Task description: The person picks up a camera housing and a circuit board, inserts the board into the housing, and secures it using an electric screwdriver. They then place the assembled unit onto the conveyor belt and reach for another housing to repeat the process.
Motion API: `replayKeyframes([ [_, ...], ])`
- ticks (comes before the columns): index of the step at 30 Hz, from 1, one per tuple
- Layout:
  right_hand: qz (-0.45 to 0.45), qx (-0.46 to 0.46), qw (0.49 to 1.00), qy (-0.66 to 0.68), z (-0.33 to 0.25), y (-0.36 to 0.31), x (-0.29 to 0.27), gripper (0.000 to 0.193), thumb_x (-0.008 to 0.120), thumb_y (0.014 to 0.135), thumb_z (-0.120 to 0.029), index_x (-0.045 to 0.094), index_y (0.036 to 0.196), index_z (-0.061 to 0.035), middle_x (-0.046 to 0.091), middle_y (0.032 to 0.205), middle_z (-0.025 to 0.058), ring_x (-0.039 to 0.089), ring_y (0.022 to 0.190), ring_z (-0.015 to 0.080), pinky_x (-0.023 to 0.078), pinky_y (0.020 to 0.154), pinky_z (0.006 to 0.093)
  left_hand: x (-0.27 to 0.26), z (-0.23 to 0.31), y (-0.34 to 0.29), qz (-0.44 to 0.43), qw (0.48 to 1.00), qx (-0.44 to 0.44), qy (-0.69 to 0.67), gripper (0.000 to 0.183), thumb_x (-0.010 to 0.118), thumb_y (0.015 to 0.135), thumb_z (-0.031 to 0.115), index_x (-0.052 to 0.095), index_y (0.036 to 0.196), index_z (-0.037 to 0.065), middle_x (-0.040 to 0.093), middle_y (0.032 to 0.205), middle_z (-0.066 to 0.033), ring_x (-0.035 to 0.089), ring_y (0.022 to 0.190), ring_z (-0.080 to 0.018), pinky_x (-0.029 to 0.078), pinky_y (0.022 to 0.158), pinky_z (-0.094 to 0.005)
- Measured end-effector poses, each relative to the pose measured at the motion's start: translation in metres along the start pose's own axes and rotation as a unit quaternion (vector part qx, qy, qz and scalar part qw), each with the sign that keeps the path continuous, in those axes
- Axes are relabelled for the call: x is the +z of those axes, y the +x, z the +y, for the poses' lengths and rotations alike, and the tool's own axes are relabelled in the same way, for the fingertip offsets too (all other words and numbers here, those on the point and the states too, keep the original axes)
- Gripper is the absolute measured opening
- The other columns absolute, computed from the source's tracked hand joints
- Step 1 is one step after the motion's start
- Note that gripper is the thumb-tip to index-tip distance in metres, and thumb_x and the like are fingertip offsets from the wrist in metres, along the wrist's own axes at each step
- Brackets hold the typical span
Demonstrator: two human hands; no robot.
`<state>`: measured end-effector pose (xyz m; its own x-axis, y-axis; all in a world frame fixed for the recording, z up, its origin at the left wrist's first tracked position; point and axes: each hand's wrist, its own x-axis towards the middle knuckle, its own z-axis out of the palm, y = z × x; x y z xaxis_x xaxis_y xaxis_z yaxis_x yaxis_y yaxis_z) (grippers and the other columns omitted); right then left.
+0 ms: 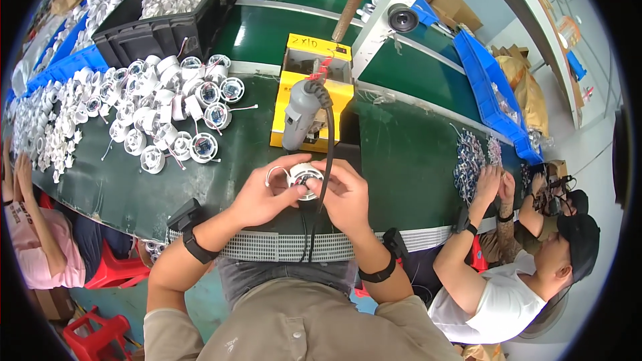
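Two bare hands meet over the near middle of the desk [134, 194], with one white round housing [300, 172] between them. The left hand [264, 190] grips it from the left, its fingers narrow about the rim and its thumb along the near side; the right hand [348, 197] has its fingers curled on the right side, with the thumb over the open face. Dark parts show inside the housing, partly covered by the thumb, and a white wire [269, 174] loops out on the left.

Just beyond the hands, a grey handheld tool [303, 113] stands in front of a yellow box [283, 103]. Its black cable [330, 144] hangs down across the view, passing in front of the right hand and hiding part of its fingers.

On the left lies a broad heap of white housings [164, 96], many with short wires; behind it, a black crate [140, 37] is filled with small white pieces. Farther right rises a white post [386, 23]. On the right, small wired parts [468, 164] lie piled near a co-worker in a white shirt [491, 304], with a long blue tray [485, 97] beyond. Another co-worker in pink [43, 247] sits at far left, near a red stool [97, 334].
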<state>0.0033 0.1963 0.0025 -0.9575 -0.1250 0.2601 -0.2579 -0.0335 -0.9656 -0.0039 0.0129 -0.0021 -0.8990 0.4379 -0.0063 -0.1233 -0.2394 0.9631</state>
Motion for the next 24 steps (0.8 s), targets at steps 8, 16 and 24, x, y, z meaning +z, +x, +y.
replayKeyframes([
  [8,0.034,-0.040,0.980,-0.191,-0.030,0.033,0.016,0.064,0.076,0.077,-0.006,0.045,0.132,0.0036,0.063,0.109,0.0131,0.061,0.100,0.0188,0.051,0.085,0.0323,-0.010,-0.020,0.009,0.065,0.993,0.075,0.057,0.043,0.062,0.088,0.006,0.049,0.128,0.001,0.063,0.105,-0.0062,0.058,0.084,-0.0068,0.049,0.074,-0.0222],
  [16,0.040,-0.069,0.990,-0.114,-0.021,0.075,0.048,0.058,0.073,0.081,-0.011,0.043,0.129,0.0011,0.065,0.095,0.0091,0.063,0.087,0.0160,0.050,0.080,0.0283,-0.011,-0.022,0.013,0.046,0.998,-0.017,-0.035,0.040,0.053,0.093,0.009,0.046,0.130,-0.003,0.061,0.105,-0.0090,0.063,0.088,-0.0128,0.057,0.074,-0.0256],
  [24,0.155,-0.282,0.946,0.045,-0.021,0.116,0.046,0.064,0.042,0.100,-0.042,0.019,0.141,0.0013,0.049,0.064,0.0064,0.050,0.052,0.0143,0.044,0.050,0.0274,-0.020,-0.023,0.017,0.094,0.985,-0.137,-0.053,0.037,0.051,0.093,0.008,0.047,0.128,-0.005,0.061,0.108,-0.0122,0.066,0.087,-0.0185,0.060,0.074,-0.0286],
])
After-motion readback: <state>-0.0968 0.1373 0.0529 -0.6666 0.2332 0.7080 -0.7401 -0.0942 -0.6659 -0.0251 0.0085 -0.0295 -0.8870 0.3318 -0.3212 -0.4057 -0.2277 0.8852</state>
